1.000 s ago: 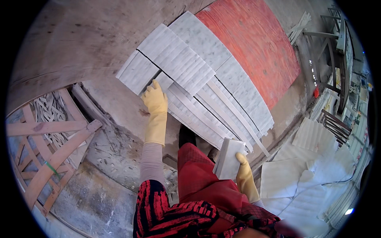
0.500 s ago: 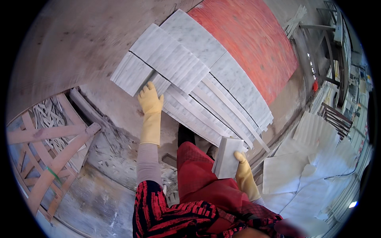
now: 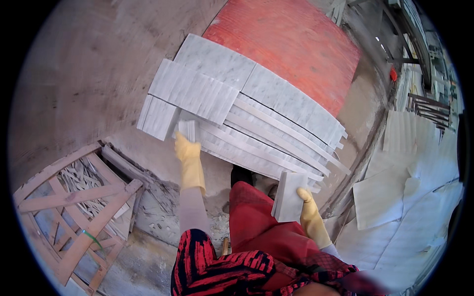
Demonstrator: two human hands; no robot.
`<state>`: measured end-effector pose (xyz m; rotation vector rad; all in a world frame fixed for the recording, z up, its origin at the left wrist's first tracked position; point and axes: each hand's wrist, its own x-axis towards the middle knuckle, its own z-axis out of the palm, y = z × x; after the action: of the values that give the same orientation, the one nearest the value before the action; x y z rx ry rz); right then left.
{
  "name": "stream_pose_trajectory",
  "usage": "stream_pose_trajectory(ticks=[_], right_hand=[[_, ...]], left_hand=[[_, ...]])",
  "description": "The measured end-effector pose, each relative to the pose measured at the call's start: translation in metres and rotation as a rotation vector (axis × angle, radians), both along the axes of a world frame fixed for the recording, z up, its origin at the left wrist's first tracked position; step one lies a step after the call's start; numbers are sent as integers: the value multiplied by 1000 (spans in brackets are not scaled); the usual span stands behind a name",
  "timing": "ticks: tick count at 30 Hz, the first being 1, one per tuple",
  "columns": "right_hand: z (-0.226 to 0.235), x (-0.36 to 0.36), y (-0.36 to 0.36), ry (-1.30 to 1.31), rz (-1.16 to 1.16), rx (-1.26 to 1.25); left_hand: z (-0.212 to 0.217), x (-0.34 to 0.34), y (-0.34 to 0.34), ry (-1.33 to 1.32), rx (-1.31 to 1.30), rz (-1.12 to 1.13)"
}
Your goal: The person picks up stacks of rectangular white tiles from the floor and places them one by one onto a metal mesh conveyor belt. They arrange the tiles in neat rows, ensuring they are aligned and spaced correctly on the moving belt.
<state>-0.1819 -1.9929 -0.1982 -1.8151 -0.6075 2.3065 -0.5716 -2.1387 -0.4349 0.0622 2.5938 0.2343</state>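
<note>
My left hand [image 3: 188,149], in a yellow rubber glove, is closed round a small bundle of pale stone strips [image 3: 187,129] at the near left edge of the laid-out stone. Beside it lies a short row of the same strips [image 3: 159,117], with a longer row [image 3: 192,90] behind. My right hand [image 3: 309,211], also gloved in yellow, grips a thicker stack of grey-white stone strips [image 3: 289,196] upright in front of my red apron. Its fingers are mostly hidden behind the stack; the thumb shows at its side. Long thin stone strips [image 3: 279,142] lie between the hands.
Grey marble slabs [image 3: 217,60] lie beyond the strips, against a red board [image 3: 286,42]. At the lower left, a wooden frame [image 3: 74,197] surrounds a heap of offcuts. Pale sheets [image 3: 380,197] cover the right side. A ledge [image 3: 373,143] runs along the right.
My left hand has drawn the small strip bundle toward me, out of the near row, tilting it up. The right hand keeps its stack. The whole view has shifted slightly.
</note>
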Motion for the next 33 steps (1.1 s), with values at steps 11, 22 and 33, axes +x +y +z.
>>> stream_pose_trajectory(ticks=[11, 22, 33], right_hand=[[67, 106, -41, 8, -366, 87], [165, 388, -142, 167, -903, 339], [213, 667, -193, 214, -1308, 333]], left_hand=[[40, 255, -33, -819, 531, 262], [318, 474, 56, -1704, 792, -34], [424, 768, 84, -1909, 707, -102]])
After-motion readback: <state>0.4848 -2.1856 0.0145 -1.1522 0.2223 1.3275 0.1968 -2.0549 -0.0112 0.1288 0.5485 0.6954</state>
